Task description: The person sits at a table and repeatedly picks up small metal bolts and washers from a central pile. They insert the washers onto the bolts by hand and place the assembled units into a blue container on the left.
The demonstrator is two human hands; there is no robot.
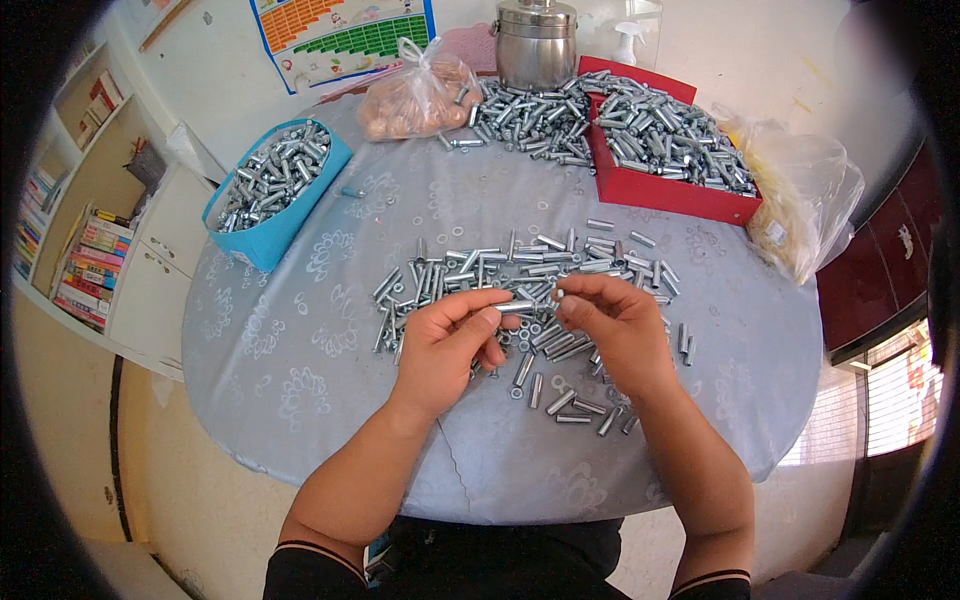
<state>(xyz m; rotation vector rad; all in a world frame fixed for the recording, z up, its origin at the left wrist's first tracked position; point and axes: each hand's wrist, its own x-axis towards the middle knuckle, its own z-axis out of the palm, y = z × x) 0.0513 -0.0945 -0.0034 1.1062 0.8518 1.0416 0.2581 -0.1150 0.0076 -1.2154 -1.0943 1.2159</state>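
Observation:
Over the middle of the table, my left hand (452, 335) pinches a silver metal sleeve (517, 307) between thumb and fingers, its free end pointing right. Close to that end, my right hand (618, 325) has thumb and forefinger closed on a small shiny piece, too small to name. A narrow gap separates the two hands. Beneath and around them spreads a loose pile of metal sleeves and bolts (540, 268). Nuts and washers (558, 382) lie among these, and several sleeves (573, 404) are scattered nearer me.
At the left stands a blue container (275, 235) full of bolts. A red box (672, 197) heaped with bolts sits far right, beside a clear bag (800, 195). Behind the pile are a knotted bag of brownish things (415, 105), more bolts (535, 120) and a steel pot (537, 48).

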